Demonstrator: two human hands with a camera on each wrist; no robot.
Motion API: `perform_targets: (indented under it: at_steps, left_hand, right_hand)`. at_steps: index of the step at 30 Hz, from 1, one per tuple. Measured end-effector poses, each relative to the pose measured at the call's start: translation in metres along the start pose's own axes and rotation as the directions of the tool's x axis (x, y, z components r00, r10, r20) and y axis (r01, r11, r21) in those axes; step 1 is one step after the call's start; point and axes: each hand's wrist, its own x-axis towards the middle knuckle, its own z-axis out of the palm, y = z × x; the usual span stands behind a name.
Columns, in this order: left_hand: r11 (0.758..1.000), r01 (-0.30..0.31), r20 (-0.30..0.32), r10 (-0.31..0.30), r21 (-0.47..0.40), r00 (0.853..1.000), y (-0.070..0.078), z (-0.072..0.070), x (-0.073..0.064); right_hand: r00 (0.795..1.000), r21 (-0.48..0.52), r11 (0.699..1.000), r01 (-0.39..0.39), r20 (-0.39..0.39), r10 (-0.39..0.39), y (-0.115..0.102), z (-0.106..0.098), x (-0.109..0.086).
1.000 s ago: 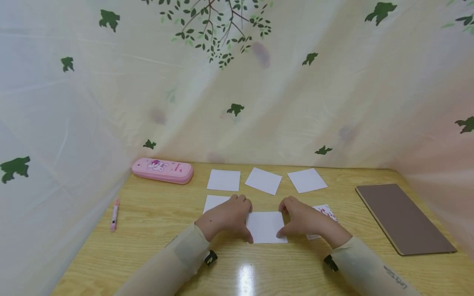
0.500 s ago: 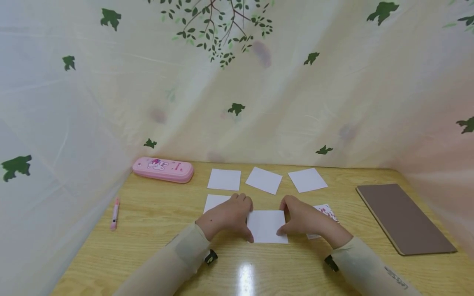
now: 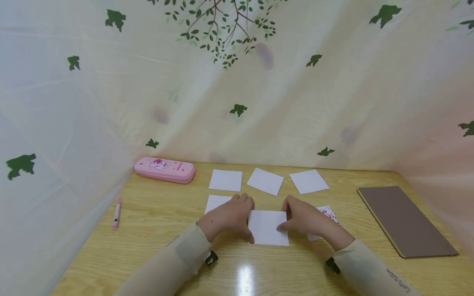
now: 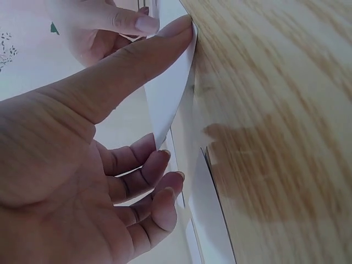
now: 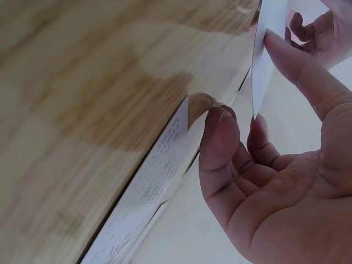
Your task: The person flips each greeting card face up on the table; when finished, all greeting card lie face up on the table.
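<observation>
My feed shows the left hand (image 3: 230, 215) and right hand (image 3: 304, 218) pinching opposite sides of a white card (image 3: 264, 230), left of the brown notebook (image 3: 407, 222); a patterned card (image 3: 328, 212) lies nearer the notebook.

Free lane between pink marker (image 3: 116, 213) and left hand (image 3: 231, 220); along the back, 3 white cards (image 3: 265, 181) in the way.
</observation>
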Motion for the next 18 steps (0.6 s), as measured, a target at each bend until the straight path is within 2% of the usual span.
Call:
perform_targets:
  at_steps: [3, 6, 13, 18]
  left_hand:
    - [1.000, -0.003, -0.017, 0.003, 0.003, 1.000, -0.0007, 0.0008, -0.0004]
    - [1.000, -0.001, -0.036, 0.000, -0.030, 0.999, -0.0028, 0.0017, -0.0016]
    - [0.976, -0.001, -0.030, -0.005, -0.216, 1.000, -0.0057, 0.0009, -0.0054]
    - [0.959, -0.014, -0.029, 0.006, -0.284, 1.000, -0.0079, 0.0005, -0.0067]
  right_hand:
    - [1.000, 0.009, 1.000, 0.007, -0.007, -0.007, 0.0016, -0.0003, -0.0006]
    - [1.000, 0.022, 1.000, 0.009, -0.009, -0.009, 0.0037, 0.0004, -0.0007]
    - [1.000, 0.048, 0.999, 0.004, -0.013, -0.003, 0.0069, 0.0010, -0.0023]
    - [1.000, 0.073, 0.997, 0.017, -0.026, -0.015, 0.0068, -0.0010, -0.0047]
